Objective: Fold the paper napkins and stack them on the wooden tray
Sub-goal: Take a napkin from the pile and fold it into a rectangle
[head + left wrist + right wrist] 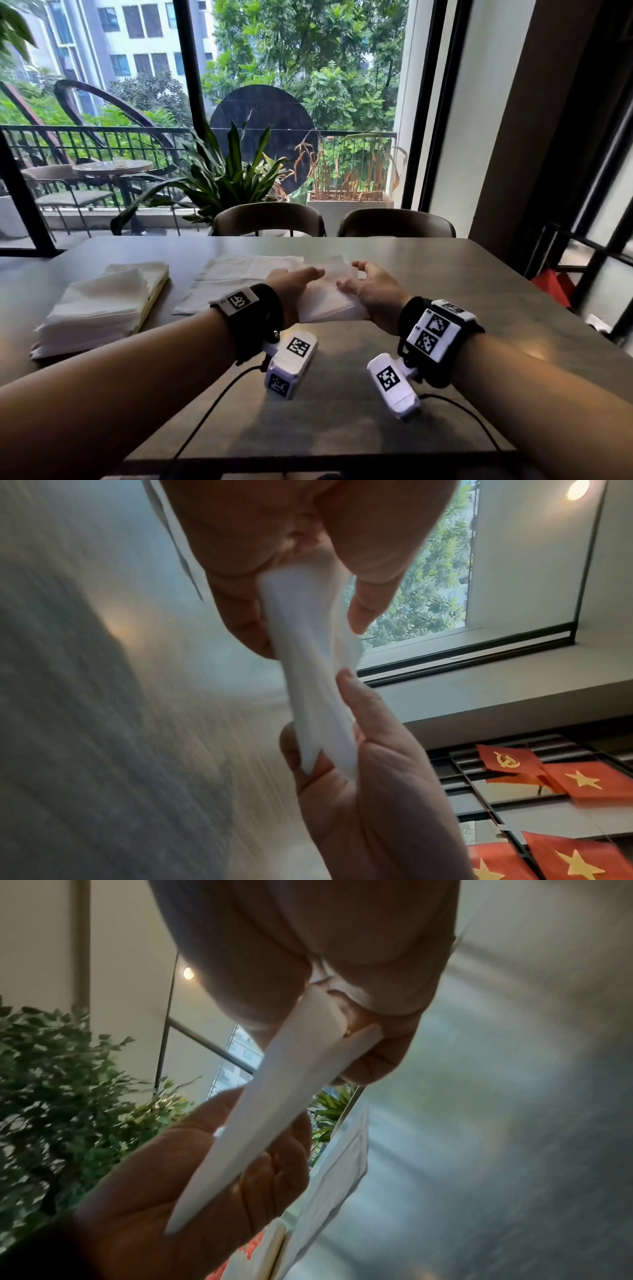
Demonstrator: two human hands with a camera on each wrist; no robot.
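Observation:
Just above the grey table (428, 274), both hands hold one white paper napkin (329, 301) between them. My left hand (305, 279) pinches its left side, seen close between thumb and fingers (246, 620). My right hand (354, 279) pinches the right side (373, 1053). The napkin (315, 685) sags in a loose fold between the hands and looks like a thin doubled strip (270, 1115) in the right wrist view. At the left, a stack of folded napkins (99, 308) lies on the wooden tray (156, 301). Flat unfolded napkins (239, 274) lie behind my left hand.
Two brown chairs (270, 217) (397, 222) stand at the table's far edge, with a leafy plant (226, 178) and window behind. The table's right edge meets a dark metal frame (582, 260). Black cables (205, 411) trail from the wrist cameras across the near table.

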